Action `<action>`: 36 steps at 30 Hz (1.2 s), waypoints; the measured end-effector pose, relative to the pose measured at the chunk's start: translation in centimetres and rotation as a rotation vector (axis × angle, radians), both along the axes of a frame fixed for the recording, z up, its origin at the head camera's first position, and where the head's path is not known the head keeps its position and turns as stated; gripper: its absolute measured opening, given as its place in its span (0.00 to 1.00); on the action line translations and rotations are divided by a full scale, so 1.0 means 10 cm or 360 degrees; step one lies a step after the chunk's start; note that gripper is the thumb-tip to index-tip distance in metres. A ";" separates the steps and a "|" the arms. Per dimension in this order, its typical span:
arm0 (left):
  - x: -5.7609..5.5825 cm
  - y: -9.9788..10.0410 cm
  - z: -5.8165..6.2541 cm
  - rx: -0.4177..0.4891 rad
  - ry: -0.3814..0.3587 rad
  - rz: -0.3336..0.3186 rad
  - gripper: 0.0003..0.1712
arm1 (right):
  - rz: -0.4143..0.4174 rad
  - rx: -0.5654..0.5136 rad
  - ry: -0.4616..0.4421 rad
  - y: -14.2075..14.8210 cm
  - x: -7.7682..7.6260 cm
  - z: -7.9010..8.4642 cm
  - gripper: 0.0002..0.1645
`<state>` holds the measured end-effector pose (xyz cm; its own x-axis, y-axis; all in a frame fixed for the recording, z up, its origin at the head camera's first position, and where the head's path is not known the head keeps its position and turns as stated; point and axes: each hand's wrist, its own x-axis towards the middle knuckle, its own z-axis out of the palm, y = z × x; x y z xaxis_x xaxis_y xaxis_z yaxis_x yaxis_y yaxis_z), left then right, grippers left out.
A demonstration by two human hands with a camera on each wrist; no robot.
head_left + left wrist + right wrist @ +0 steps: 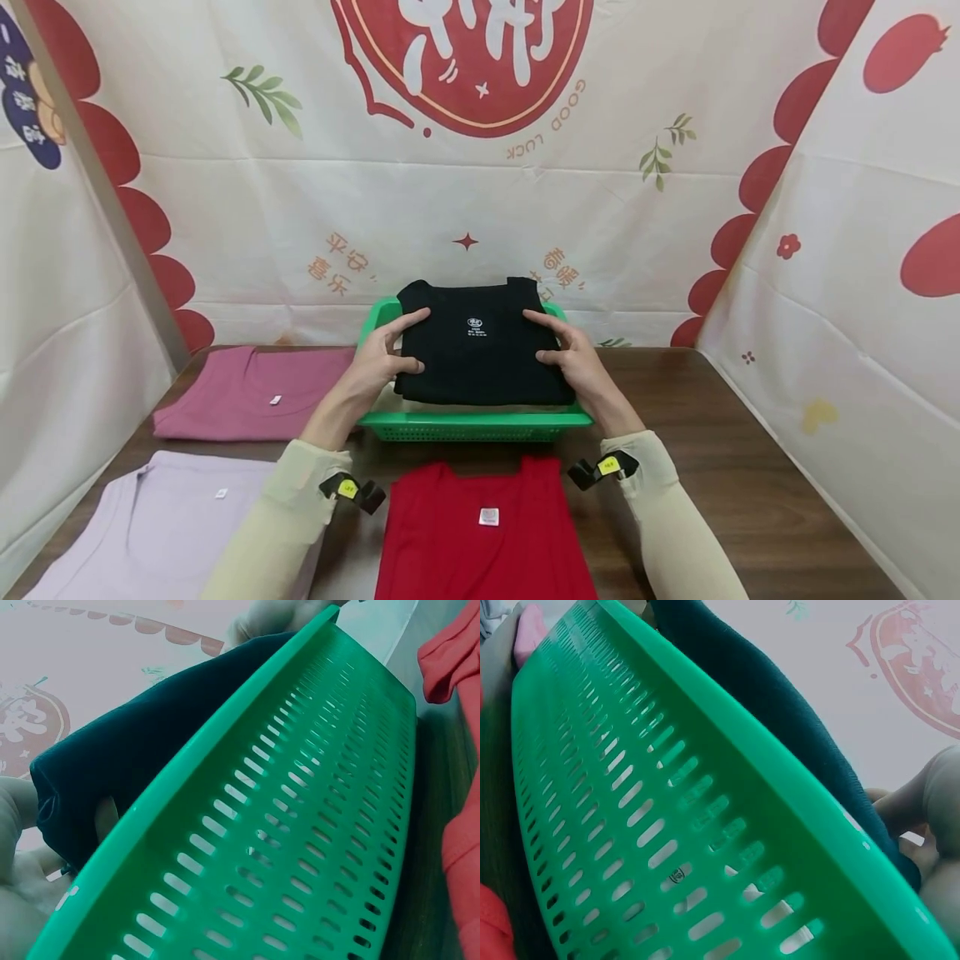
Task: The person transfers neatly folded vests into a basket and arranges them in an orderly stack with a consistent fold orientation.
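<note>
A folded black tank top (480,362) with a small white print at its neckline lies level in the mouth of a green perforated basket (472,423). My left hand (372,360) grips its left side, thumb and index finger over the top face. On the opposite side my right hand (583,364) holds it the same way. In the left wrist view the dark cloth (150,735) bulges above the basket rim beside the left fingers. The right wrist view shows the right fingers at the cloth's end (900,859). A pale cloth (388,400) peeks out beneath the black one.
On the wooden table (750,467), a mauve top (258,400) lies left of the basket. A lilac top (180,508) is at the front left, and a red tank top (483,542) lies in front of the basket. A printed curtain (450,208) hangs behind.
</note>
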<state>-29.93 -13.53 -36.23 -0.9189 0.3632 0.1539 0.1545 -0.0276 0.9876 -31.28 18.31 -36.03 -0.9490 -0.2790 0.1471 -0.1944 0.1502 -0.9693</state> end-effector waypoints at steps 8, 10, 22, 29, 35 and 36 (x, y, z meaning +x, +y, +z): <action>-0.02 0.01 -0.01 -0.0048 -0.0048 0.0018 0.46 | 0.0036 -0.0014 -0.0072 -0.01 0.00 0.00 0.37; -0.02 0.01 -0.01 -0.0073 -0.0041 0.0036 0.46 | 0.0030 -0.0008 -0.0075 -0.01 -0.01 0.00 0.37; 0.00 0.02 -0.02 -0.0165 -0.0098 0.0063 0.45 | -0.0001 0.0161 -0.0095 -0.02 -0.03 -0.03 0.38; -0.01 0.04 -0.04 -0.0183 -0.0130 0.0071 0.44 | 0.0013 0.0253 -0.0061 -0.01 -0.04 -0.05 0.38; 0.00 0.04 -0.04 -0.0203 -0.0152 0.0101 0.42 | 0.0012 0.0308 -0.0022 -0.03 -0.04 -0.06 0.38; 0.00 0.04 -0.04 -0.0209 -0.0154 0.0111 0.42 | 0.0010 0.0312 -0.0025 -0.03 -0.04 -0.06 0.37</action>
